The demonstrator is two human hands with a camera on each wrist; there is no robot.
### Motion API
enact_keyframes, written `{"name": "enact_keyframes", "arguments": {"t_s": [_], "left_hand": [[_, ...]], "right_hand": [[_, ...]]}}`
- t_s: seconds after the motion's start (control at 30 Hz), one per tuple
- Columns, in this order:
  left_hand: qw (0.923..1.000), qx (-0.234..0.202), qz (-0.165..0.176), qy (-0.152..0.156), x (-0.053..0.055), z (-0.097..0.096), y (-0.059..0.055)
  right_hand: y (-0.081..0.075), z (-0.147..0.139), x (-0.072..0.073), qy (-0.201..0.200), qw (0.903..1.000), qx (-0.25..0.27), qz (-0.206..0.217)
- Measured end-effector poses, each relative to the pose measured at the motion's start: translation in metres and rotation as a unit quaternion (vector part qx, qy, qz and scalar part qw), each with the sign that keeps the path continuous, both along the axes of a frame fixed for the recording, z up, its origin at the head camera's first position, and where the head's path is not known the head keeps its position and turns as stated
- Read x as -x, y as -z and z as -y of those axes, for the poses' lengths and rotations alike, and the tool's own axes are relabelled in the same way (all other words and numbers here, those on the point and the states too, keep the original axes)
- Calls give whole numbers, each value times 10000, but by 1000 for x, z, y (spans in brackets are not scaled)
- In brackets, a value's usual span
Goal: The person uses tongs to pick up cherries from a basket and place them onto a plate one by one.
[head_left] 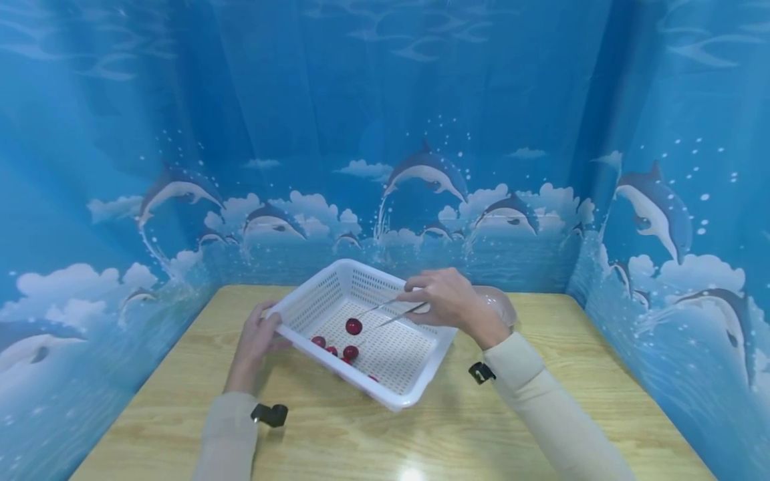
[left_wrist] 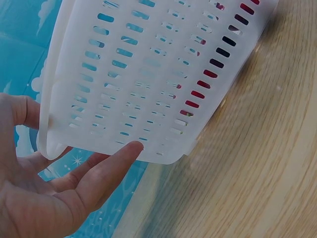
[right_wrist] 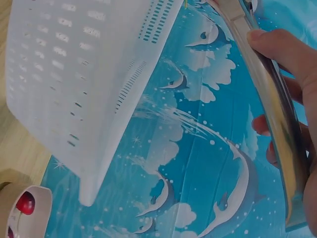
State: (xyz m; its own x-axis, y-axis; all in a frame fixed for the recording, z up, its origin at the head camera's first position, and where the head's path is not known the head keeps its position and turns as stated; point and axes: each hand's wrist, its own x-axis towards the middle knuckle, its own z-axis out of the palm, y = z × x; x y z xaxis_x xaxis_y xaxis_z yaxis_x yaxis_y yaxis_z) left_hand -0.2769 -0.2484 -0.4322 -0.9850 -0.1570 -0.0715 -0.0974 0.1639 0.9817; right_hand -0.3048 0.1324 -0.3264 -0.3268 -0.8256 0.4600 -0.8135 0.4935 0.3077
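Note:
A white perforated plastic basket [head_left: 391, 398] is tilted over the table, its near side low. At its left end my left hand [head_left: 257, 337] grips the rim, and in the left wrist view a finger [left_wrist: 111, 171] presses on the outer wall. My right hand [head_left: 448, 300] holds metal tongs [right_wrist: 270, 89] above the basket's right part. The tong tips reach inside, with one dark red cherry [head_left: 353, 326] right by them. Several more cherries [head_left: 351, 352] lie along the low near side, partly hidden by the wall.
A pale translucent bowl [head_left: 500, 302] stands behind my right wrist; the right wrist view shows a cherry [right_wrist: 26, 203] in it. The wooden table [head_left: 481, 434] lies below, and a blue dolphin-print curtain [head_left: 385, 100] closes off the back and sides.

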Motion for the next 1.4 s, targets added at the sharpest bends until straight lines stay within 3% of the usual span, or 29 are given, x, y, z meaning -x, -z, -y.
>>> {"name": "enact_keyframes", "arguments": {"t_s": [0.67,1.0,1.4], "left_hand": [[10000,18,-44,13,1,0,1],[10000,4,-40,19,4,1,1],[10000,17,10,-27,2,0,1]], "right_hand": [[22,-32,-5,-56,9969,741,-274],[29,-50,-12,597,9950,740,-309],[42,-65,-9,20,9884,1453,-432]]}}
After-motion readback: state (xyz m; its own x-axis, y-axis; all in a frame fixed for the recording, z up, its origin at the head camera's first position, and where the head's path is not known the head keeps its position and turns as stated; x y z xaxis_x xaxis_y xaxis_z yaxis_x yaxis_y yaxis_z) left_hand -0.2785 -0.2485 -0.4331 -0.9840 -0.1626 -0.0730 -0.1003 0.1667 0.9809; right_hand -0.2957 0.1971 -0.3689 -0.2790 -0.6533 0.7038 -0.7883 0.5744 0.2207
